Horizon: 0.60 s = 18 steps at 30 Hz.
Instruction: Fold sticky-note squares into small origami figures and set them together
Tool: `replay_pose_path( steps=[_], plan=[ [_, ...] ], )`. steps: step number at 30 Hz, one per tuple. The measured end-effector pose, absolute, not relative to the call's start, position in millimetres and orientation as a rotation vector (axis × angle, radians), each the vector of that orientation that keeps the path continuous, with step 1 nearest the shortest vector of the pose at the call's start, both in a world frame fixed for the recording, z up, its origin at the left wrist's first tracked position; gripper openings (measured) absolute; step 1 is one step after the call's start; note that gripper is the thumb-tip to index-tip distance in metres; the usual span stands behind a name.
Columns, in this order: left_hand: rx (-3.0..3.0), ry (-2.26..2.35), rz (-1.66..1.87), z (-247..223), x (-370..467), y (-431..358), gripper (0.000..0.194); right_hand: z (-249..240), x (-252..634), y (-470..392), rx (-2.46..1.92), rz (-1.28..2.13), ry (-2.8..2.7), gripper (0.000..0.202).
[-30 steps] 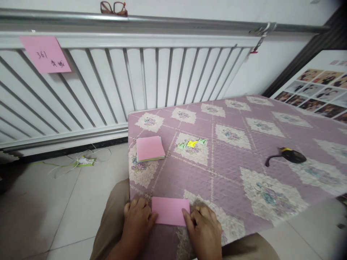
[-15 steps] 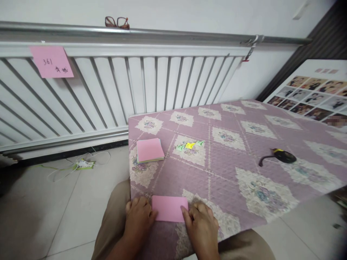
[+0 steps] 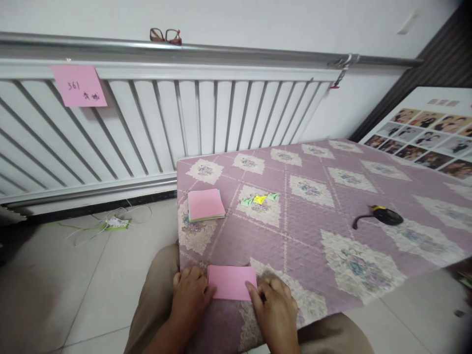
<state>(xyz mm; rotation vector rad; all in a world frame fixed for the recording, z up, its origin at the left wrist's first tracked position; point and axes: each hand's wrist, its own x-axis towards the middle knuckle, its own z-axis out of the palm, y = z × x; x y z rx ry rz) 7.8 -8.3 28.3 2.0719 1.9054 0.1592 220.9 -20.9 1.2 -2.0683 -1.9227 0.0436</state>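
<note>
A folded pink sheet of paper (image 3: 231, 282) lies flat near the table's front left corner, wider than it is tall. My left hand (image 3: 192, 294) is closed at its left end, fingers curled and thumb against the paper's edge. At the right end my right hand (image 3: 275, 302) is closed too, its thumb lying on top of the paper and its fingers bent. Beyond them sits a stack of square paper (image 3: 205, 204) with a pink sheet on top. To the right of the stack are small folded paper pieces, a yellow one (image 3: 260, 199) between two green ones (image 3: 273, 196).
A purple floral cloth covers the table (image 3: 254, 241). A black object with a strap (image 3: 385, 215) lies on the right. Behind stands a white radiator (image 3: 206, 113) with a pink note (image 3: 80, 86); glasses (image 3: 165, 36) rest on the pipe. A power strip (image 3: 116, 223) is on the floor.
The view has shifted slightly. Both hands stay at the two ends of the folded pink paper, which keeps its shape and place on the table.
</note>
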Motion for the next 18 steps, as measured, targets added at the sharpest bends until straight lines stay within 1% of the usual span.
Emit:
replay_pose_path(
  steps=[18],
  plan=[
    [2.078, 1.902, 0.112, 30.2, 8.3, -5.1, 0.028, 0.5, 220.5, -18.4, -2.109, 0.023, -1.955, 0.036]
  ],
)
